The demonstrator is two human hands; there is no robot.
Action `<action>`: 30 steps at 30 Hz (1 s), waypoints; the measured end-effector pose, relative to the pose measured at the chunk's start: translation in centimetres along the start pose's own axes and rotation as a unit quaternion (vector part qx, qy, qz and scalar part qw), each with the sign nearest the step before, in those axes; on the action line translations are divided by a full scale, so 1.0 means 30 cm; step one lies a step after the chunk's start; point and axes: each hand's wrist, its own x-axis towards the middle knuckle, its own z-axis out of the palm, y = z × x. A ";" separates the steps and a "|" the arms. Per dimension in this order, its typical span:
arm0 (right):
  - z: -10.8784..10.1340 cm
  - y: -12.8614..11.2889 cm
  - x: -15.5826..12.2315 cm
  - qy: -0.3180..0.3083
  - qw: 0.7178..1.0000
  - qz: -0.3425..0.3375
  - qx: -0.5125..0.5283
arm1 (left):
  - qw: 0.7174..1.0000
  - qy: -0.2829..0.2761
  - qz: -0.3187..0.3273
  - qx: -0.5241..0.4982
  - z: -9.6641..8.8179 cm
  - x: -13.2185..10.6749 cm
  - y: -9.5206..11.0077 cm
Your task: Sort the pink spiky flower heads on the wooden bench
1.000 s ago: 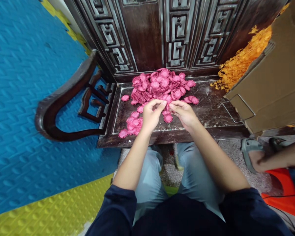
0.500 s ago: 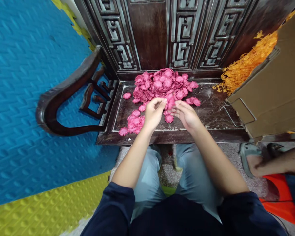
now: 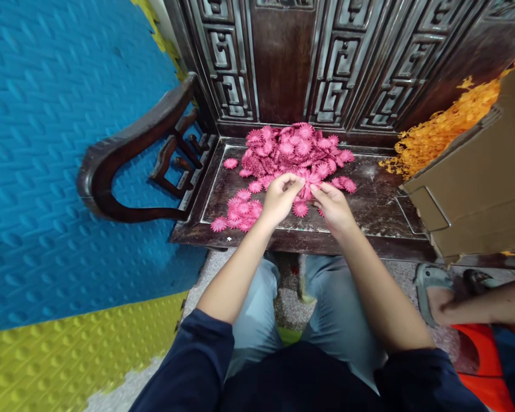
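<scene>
A big heap of pink artificial flower heads (image 3: 292,149) lies at the back of a dark wooden chair seat (image 3: 369,200). A smaller cluster of pink flower heads (image 3: 239,212) sits near the seat's front left. My left hand (image 3: 280,199) and my right hand (image 3: 335,207) meet over the seat, fingertips pinched together on one pink flower head (image 3: 308,184) between them. A loose pink flower head (image 3: 300,209) lies under my hands.
A cardboard box (image 3: 480,177) stands on the seat's right with orange plastic sprigs (image 3: 442,131) behind it. The chair's curved armrest (image 3: 129,154) is at left, over blue foam mat (image 3: 47,143). Another person's sandalled foot (image 3: 442,286) rests at lower right.
The view shifted so the chair sits further right. My hands stayed together over the seat; the flower head raised between them half a second ago is now lower, pinched by both.
</scene>
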 end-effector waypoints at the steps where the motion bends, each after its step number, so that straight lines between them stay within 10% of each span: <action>1: 0.001 0.000 -0.001 0.002 1.000 0.000 -0.001 | 1.000 0.002 -0.002 -0.007 0.000 0.000 0.001; 19: -0.002 0.008 0.006 0.049 0.998 0.026 0.030 | 0.985 0.100 -0.061 -0.127 -0.045 0.033 -0.007; 25: -0.032 0.005 0.010 0.125 0.988 0.083 0.041 | 0.983 0.129 0.014 0.127 -0.267 0.091 -0.068; 30: -0.057 0.011 0.015 0.091 0.990 0.104 -0.013 | 0.910 0.129 -0.152 0.365 -0.443 0.078 -0.204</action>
